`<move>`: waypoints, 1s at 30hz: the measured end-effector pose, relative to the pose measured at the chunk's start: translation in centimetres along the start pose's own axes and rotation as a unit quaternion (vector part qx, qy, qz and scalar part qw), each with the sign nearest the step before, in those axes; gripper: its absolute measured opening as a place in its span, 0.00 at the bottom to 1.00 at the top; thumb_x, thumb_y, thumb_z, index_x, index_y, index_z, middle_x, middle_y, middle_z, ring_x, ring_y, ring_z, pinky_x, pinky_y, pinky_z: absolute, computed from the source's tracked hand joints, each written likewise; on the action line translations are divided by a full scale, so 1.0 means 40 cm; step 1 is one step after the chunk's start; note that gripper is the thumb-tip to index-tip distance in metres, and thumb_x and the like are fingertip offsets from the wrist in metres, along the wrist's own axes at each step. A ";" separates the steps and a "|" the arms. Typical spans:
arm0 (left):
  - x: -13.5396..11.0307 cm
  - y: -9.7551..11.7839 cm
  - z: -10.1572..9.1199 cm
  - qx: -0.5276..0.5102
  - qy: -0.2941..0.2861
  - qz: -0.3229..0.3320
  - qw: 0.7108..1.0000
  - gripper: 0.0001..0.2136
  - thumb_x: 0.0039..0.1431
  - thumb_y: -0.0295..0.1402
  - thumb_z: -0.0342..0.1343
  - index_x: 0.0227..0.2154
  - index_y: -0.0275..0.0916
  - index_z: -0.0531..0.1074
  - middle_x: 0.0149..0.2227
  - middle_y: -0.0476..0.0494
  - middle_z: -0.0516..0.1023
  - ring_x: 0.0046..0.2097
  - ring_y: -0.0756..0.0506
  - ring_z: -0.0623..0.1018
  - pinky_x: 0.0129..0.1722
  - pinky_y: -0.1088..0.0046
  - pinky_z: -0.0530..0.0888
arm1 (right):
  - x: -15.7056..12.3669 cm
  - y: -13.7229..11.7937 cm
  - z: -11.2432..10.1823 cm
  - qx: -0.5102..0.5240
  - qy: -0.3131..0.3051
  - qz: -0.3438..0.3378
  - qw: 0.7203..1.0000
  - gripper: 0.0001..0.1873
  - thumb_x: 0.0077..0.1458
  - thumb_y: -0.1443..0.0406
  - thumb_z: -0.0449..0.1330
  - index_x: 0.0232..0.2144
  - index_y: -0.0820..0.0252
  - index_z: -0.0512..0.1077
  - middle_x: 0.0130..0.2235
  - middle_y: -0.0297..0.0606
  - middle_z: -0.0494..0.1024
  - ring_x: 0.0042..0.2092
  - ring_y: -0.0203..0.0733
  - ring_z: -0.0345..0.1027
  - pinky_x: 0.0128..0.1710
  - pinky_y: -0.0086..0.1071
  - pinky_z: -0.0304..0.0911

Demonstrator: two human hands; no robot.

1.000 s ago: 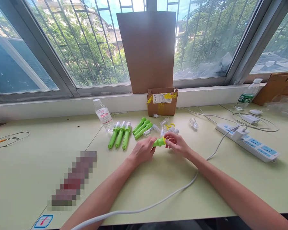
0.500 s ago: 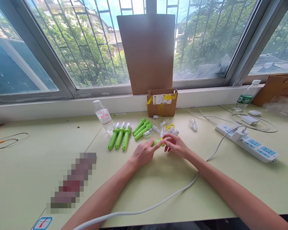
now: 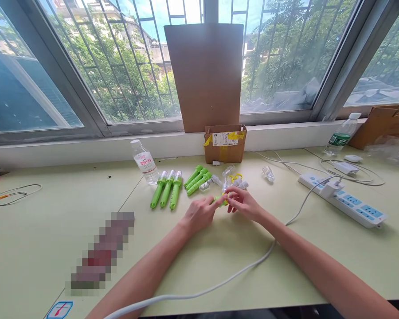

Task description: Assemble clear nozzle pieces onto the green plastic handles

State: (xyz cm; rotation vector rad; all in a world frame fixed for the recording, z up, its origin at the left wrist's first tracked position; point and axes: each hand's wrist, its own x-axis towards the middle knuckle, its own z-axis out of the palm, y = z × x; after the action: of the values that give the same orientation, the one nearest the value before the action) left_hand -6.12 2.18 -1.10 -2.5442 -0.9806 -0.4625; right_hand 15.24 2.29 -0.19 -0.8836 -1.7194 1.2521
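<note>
My left hand (image 3: 200,214) is closed around a green plastic tube (image 3: 219,201), most of it hidden by the fingers. At the tube's right end, my right hand (image 3: 245,204) pinches a small yellow ring (image 3: 225,200); fingertips of both hands meet there. Just beyond the hands lie clear plastic tubes (image 3: 228,170), white-tipped pieces (image 3: 243,185) and yellow rings (image 3: 236,177) in a loose cluster. To their left rest three bare green tubes (image 3: 198,182). Farther left, three green tubes with clear tops (image 3: 166,191) lie side by side.
A small cardboard box (image 3: 224,153) stands by the window ledge, a water bottle (image 3: 144,163) left of it. One clear piece (image 3: 268,174) lies apart. On the right are a power strip (image 3: 342,199) and another bottle (image 3: 342,135). A white cable (image 3: 232,275) crosses before me.
The view has shifted very slightly. Both hands stay together at the green tube's end, with only a small movement of the fingers over the yellow ring.
</note>
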 end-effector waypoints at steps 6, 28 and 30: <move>0.000 0.004 0.005 -0.007 0.014 -0.007 1.000 0.23 0.61 0.25 0.42 0.59 0.41 0.56 0.31 0.46 0.73 0.28 0.48 0.73 0.23 0.75 0.65 | 0.000 -0.009 0.005 0.005 -0.004 0.016 1.000 0.17 0.57 0.52 0.56 0.42 0.57 0.65 0.30 0.34 0.75 0.28 0.38 0.74 0.26 0.29 0.67; 0.005 0.002 -0.004 -0.198 0.085 -0.022 0.976 0.25 0.60 0.27 0.46 0.60 0.42 0.52 0.47 0.42 0.76 0.37 0.46 0.79 0.33 0.74 0.73 | 0.002 -0.034 0.029 0.107 0.034 0.016 0.994 0.17 0.52 0.52 0.62 0.36 0.57 0.65 0.29 0.31 0.75 0.25 0.37 0.73 0.24 0.30 0.68; 0.005 0.002 -0.006 -0.213 0.090 -0.024 0.973 0.24 0.60 0.26 0.46 0.60 0.42 0.54 0.47 0.42 0.76 0.37 0.47 0.79 0.32 0.74 0.73 | 0.003 -0.033 0.030 0.106 0.035 0.011 0.994 0.17 0.52 0.52 0.61 0.35 0.57 0.64 0.28 0.30 0.75 0.25 0.37 0.73 0.24 0.30 0.68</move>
State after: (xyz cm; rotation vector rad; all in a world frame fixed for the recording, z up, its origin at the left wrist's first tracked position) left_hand -5.96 2.13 -0.81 -2.7858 -0.9588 -0.9937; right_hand 13.99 1.57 0.90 -0.8129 -1.4936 1.3736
